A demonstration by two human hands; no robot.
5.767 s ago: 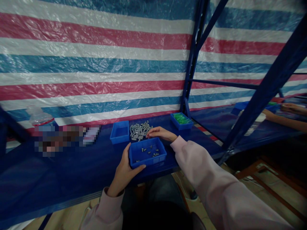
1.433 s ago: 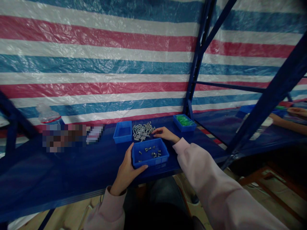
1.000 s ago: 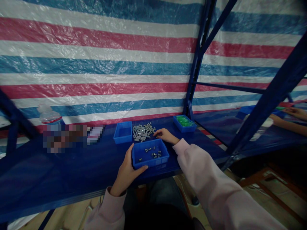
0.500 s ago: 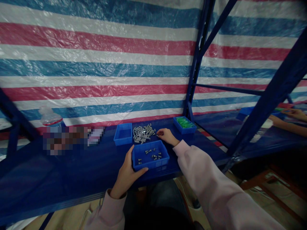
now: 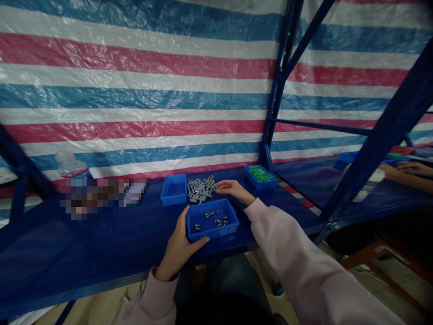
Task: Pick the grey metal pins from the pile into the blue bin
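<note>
My left hand (image 5: 180,243) grips a blue bin (image 5: 212,232) by its left side, thumb along the front wall and fingers on the outside. Several small metal screws (image 5: 220,220) lie scattered on the bin's floor. Just behind the bin, a heap of grey metal cylindrical pieces (image 5: 200,189) rests on the blue table. At the heap's right edge is my right hand (image 5: 236,189), its fingers stretched out and slightly apart at the tips. I see nothing held between them.
An empty blue bin (image 5: 173,189) stands left of the heap. Another bin (image 5: 262,183) with green pieces is at the back right by a blue upright (image 5: 272,99). A plastic bottle (image 5: 72,167) stands far left. A co-worker's hands (image 5: 411,169) are at the right.
My right hand has shifted slightly left to the heap's edge, and its fingers have straightened from a closer pinch. My left hand and the bin have stayed put.
</note>
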